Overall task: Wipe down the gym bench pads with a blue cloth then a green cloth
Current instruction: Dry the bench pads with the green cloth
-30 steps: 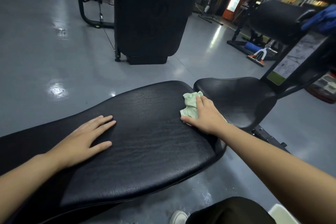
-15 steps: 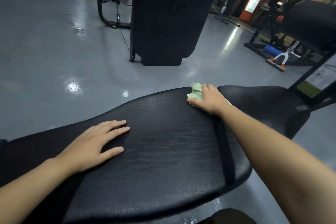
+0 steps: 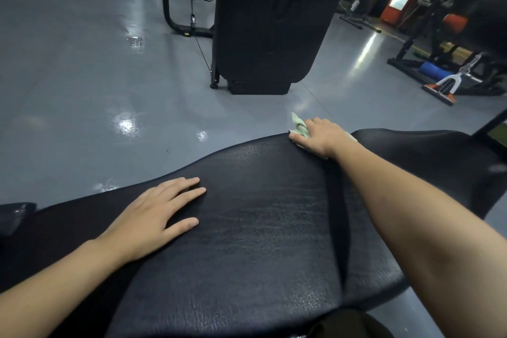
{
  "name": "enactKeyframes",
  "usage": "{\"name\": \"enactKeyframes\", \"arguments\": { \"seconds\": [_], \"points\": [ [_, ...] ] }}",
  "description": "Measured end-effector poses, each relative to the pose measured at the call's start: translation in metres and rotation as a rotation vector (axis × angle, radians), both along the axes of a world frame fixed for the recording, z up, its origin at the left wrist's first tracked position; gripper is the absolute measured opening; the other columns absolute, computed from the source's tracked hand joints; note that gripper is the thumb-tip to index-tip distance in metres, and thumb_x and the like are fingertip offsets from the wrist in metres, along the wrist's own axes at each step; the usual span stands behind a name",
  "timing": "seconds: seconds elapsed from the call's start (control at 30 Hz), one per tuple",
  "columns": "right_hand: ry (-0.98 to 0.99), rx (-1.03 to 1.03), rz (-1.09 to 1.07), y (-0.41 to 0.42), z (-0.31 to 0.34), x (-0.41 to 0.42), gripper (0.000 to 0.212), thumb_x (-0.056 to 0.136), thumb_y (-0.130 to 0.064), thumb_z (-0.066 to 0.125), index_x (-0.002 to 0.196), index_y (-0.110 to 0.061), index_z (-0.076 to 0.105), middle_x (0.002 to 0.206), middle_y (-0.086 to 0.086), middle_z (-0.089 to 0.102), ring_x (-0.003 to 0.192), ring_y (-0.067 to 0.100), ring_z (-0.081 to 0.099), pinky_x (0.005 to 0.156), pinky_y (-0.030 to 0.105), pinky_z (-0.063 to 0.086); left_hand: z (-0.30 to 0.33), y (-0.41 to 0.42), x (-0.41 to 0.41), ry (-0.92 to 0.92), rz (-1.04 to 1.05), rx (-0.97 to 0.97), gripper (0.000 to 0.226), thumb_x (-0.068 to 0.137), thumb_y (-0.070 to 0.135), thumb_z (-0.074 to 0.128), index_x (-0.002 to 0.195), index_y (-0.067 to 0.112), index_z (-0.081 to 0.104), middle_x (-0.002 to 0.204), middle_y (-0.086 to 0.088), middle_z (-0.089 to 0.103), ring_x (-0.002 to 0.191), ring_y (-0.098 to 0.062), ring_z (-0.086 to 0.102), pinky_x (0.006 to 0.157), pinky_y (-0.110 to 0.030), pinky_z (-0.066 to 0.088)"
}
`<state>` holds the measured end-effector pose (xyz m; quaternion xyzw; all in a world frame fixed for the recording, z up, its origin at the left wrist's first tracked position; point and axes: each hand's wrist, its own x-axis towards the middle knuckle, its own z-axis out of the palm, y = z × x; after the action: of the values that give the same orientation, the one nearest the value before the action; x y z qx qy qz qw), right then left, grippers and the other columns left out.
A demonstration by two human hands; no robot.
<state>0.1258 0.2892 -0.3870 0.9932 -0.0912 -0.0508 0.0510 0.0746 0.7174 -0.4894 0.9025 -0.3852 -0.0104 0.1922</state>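
A long black back pad [image 3: 260,241] of the gym bench stretches across the lower view, and its black seat pad [image 3: 428,170] lies to the right. My right hand [image 3: 319,136] presses a pale green cloth [image 3: 299,126] onto the far edge of the back pad, close to the gap between the two pads. A corner of the cloth sticks up past my fingers. Flat on the back pad's left part rests my left hand [image 3: 156,214], fingers spread, holding nothing. No blue cloth is in view.
Beyond the bench lies a glossy grey floor [image 3: 82,90]. A tall black upright pad [image 3: 269,22] stands behind, with a cable machine frame [image 3: 170,8] to its left. At the right are a blue roller [image 3: 436,70] and other equipment. My dark trouser leg [image 3: 354,324] shows at the bottom.
My right hand has slid the green cloth away from me across the back pad to its far edge. The view has shifted left and nearer. My left hand has stayed flat on the pad.
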Motion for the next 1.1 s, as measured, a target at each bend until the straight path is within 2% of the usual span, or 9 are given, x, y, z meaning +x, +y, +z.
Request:
{"name": "enactKeyframes", "arguments": {
  "seconds": [0.13,0.27,0.4,0.53,0.7,0.93,1.1],
  "points": [
    [0.01,-0.055,0.073,0.018,-0.004,0.01,0.061,0.092,-0.075,0.027,0.106,-0.021,0.051,0.114,0.007,0.057,0.108,0.027,0.051,0.089,0.041,0.038,-0.001,0.005,0.0,-0.007,0.004,0.004,0.068,0.092,0.08,0.017,0.154,0.053,0.019,0.16,0.037,0.003,0.149,0.007,0.003,0.12,-0.024,0.012],
    [0.016,-0.081,0.176,0.051,-0.012,0.018,0.071,0.093,-0.075,0.024,0.121,-0.017,0.055,0.118,0.01,0.058,0.11,0.03,0.053,0.091,0.043,0.039,-0.002,0.005,-0.001,-0.014,0.002,-0.001,0.068,0.093,0.079,0.019,0.154,0.051,0.021,0.161,0.035,0.006,0.15,0.005,0.006,0.121,-0.026,0.014],
    [0.03,-0.086,0.287,0.097,-0.024,0.025,0.072,0.093,-0.075,0.025,0.124,-0.017,0.055,0.121,0.011,0.058,0.112,0.031,0.052,0.089,0.042,0.037,-0.002,0.007,-0.002,-0.018,0.007,0.008,0.068,0.093,0.078,0.019,0.155,0.051,0.019,0.161,0.035,0.004,0.15,0.005,0.005,0.121,-0.027,0.014],
    [0.05,-0.083,0.371,0.137,-0.035,0.027,0.072,0.092,-0.075,0.028,0.127,-0.017,0.053,0.126,0.01,0.056,0.116,0.031,0.05,0.096,0.043,0.037,-0.002,0.01,-0.003,-0.005,0.018,0.007,0.068,0.093,0.077,0.021,0.155,0.05,0.021,0.162,0.033,0.007,0.151,0.003,0.007,0.121,-0.027,0.014],
    [0.036,-0.08,0.449,0.139,-0.036,0.022,0.07,0.092,-0.076,0.031,0.123,-0.017,0.051,0.122,0.008,0.053,0.114,0.029,0.048,0.094,0.04,0.034,-0.003,0.012,-0.003,0.001,0.03,0.012,0.068,0.093,0.077,0.022,0.155,0.05,0.02,0.162,0.033,0.006,0.151,0.003,0.007,0.121,-0.028,0.015],
    [0.003,-0.047,0.303,0.087,-0.023,0.016,0.07,0.089,-0.078,0.033,0.124,-0.02,0.052,0.12,0.007,0.054,0.113,0.028,0.048,0.091,0.04,0.036,-0.003,0.013,-0.004,0.007,0.036,-0.001,0.069,0.093,0.077,0.021,0.155,0.048,0.021,0.162,0.032,0.007,0.151,0.003,0.007,0.121,-0.027,0.013],
    [-0.01,-0.088,0.242,0.097,-0.031,0.019,0.078,0.086,-0.082,0.026,0.126,-0.02,0.054,0.12,0.005,0.054,0.114,0.027,0.048,0.096,0.041,0.038,-0.005,0.024,-0.008,0.013,0.029,0.012,0.065,0.096,0.073,0.026,0.156,0.048,0.019,0.162,0.031,0.005,0.151,0.002,0.005,0.12,-0.024,0.009]
  ]
}}
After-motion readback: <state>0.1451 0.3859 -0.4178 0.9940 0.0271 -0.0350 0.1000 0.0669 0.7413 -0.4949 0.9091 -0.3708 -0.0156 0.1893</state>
